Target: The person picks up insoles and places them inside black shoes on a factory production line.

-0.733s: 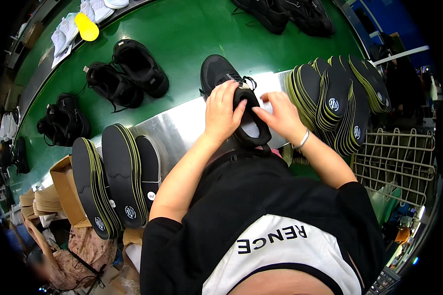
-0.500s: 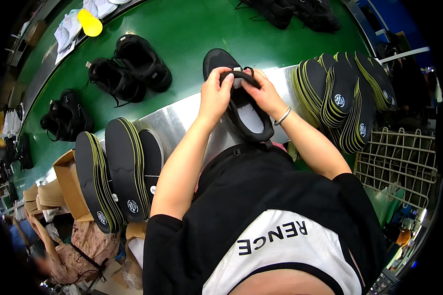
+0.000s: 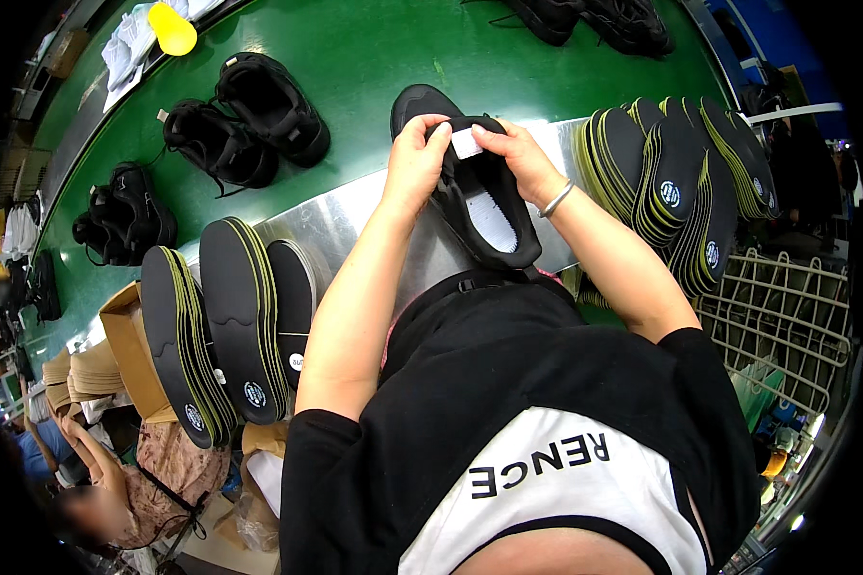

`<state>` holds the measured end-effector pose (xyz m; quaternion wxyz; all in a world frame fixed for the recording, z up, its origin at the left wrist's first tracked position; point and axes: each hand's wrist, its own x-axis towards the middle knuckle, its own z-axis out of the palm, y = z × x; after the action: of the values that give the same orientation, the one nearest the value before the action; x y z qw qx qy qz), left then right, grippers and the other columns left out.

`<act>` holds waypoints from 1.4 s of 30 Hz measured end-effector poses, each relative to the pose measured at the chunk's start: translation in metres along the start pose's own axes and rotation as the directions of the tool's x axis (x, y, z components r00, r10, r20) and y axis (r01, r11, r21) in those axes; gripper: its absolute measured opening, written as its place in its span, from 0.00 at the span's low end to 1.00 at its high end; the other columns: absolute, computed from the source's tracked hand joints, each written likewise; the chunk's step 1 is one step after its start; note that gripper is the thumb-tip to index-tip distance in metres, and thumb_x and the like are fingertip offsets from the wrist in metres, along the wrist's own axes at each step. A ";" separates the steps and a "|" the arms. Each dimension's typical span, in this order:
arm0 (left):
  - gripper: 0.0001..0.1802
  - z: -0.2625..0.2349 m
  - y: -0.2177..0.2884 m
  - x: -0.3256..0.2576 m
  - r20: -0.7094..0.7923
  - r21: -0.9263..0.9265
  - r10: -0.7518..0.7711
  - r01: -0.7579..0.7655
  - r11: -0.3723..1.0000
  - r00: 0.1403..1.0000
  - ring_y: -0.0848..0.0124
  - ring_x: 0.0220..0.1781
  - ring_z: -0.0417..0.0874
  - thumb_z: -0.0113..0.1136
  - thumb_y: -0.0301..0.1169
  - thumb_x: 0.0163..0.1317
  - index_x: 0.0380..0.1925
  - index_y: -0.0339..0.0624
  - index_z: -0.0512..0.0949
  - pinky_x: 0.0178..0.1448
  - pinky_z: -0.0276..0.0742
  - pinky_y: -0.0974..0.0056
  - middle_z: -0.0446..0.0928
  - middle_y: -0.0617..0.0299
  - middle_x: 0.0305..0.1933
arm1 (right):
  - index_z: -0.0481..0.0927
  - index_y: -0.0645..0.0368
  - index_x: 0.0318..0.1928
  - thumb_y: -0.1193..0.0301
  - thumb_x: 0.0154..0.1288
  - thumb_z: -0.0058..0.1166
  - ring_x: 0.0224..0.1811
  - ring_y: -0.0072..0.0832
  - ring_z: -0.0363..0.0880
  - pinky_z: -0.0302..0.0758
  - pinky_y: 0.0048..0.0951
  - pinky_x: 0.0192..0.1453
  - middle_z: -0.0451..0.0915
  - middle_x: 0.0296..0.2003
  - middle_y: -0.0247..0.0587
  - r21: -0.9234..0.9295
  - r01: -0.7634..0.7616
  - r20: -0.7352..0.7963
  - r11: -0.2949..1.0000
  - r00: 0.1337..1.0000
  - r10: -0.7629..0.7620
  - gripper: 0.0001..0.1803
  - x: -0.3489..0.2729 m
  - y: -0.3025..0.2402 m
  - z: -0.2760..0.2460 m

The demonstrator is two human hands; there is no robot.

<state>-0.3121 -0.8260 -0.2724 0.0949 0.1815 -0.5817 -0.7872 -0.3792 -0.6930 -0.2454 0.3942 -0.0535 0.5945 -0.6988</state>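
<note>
Here, both hands grasp one black shoe [image 3: 478, 196] above the steel ledge [image 3: 355, 225].
The left hand [image 3: 414, 158] pinches the shoe's collar on one side; the right hand [image 3: 510, 153] pinches the white tag [image 3: 466, 143] at the same rim. Risk: uneven pull may tear the tag or tip the shoe toward the insoles [image 3: 676, 187] right of the grip.

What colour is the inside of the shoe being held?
White lining inside the black shoe, seen in the head view.

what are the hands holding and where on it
Both hands, left hand and right hand, hold a black low-top shoe by the far rim of its opening, around a small white tag.
</note>
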 end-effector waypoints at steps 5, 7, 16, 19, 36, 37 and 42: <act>0.14 0.005 0.005 0.003 0.028 0.380 0.163 -0.161 0.911 0.986 0.79 0.34 0.72 0.51 0.34 0.58 0.42 0.37 0.71 0.37 0.67 0.76 0.74 0.65 0.35 | 0.76 0.63 0.33 0.68 0.56 0.50 0.29 0.16 0.72 0.69 0.20 0.33 0.76 0.28 0.31 0.023 0.095 0.028 0.995 0.995 -0.096 0.10 0.004 0.008 -0.009; 0.15 0.000 -0.001 0.005 0.031 0.301 0.123 -0.127 0.945 0.992 0.80 0.31 0.71 0.51 0.35 0.58 0.42 0.40 0.72 0.32 0.65 0.77 0.73 0.67 0.33 | 0.75 0.66 0.32 0.67 0.53 0.51 0.28 0.14 0.69 0.68 0.18 0.32 0.75 0.26 0.30 -0.322 0.407 0.112 0.855 0.913 -0.392 0.13 0.013 0.019 -0.014; 0.12 0.009 0.015 -0.017 -0.048 0.332 0.213 -0.186 0.925 0.976 0.78 0.36 0.70 0.49 0.34 0.60 0.39 0.36 0.71 0.42 0.67 0.74 0.73 0.63 0.34 | 0.74 0.57 0.38 0.62 0.49 0.54 0.39 0.37 0.73 0.70 0.36 0.41 0.75 0.35 0.40 -0.994 -0.064 -0.018 -0.086 0.890 -0.456 0.16 -0.108 -0.090 -0.060; 0.13 0.017 0.026 -0.029 -0.049 0.434 0.226 -0.183 0.882 0.973 0.78 0.34 0.71 0.50 0.34 0.60 0.38 0.36 0.71 0.41 0.68 0.73 0.74 0.63 0.31 | 0.78 0.54 0.35 0.58 0.46 0.56 0.42 0.34 0.71 0.67 0.35 0.43 0.75 0.35 0.36 -0.915 -0.333 -0.210 -0.228 0.875 -0.435 0.17 -0.142 -0.097 -0.102; 0.24 0.059 0.083 -0.051 0.528 -0.358 -0.238 0.468 0.808 0.815 0.70 0.44 0.74 0.49 0.38 0.60 0.52 0.38 0.60 0.44 0.71 0.69 0.71 0.57 0.46 | 0.73 0.58 0.27 0.71 0.50 0.52 0.30 0.31 0.74 0.70 0.28 0.31 0.75 0.28 0.38 -0.835 0.457 0.543 -0.307 0.594 -0.593 0.05 -0.177 -0.097 -0.002; 0.24 0.061 0.076 -0.046 0.505 -0.404 -0.255 0.487 0.775 0.825 0.69 0.45 0.74 0.49 0.37 0.60 0.53 0.38 0.58 0.46 0.72 0.66 0.70 0.57 0.47 | 0.73 0.57 0.28 0.69 0.50 0.53 0.31 0.30 0.74 0.70 0.26 0.31 0.75 0.30 0.37 -0.772 0.595 0.620 -0.226 0.622 -0.479 0.06 -0.171 -0.086 0.007; 0.25 0.061 0.048 -0.045 0.430 -0.257 0.012 0.110 0.960 0.903 0.64 0.56 0.65 0.46 0.25 0.58 0.55 0.37 0.54 0.58 0.64 0.62 0.61 0.54 0.56 | 0.74 0.57 0.38 0.63 0.50 0.54 0.44 0.35 0.71 0.68 0.33 0.44 0.71 0.44 0.41 -0.781 0.602 0.530 -0.167 0.496 -0.688 0.15 -0.154 -0.097 0.028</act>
<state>-0.2979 -0.7711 -0.2029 -0.0307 0.0044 -0.4685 -0.8829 -0.3061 -0.6217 -0.0922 -0.1491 -0.5334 0.7741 -0.3067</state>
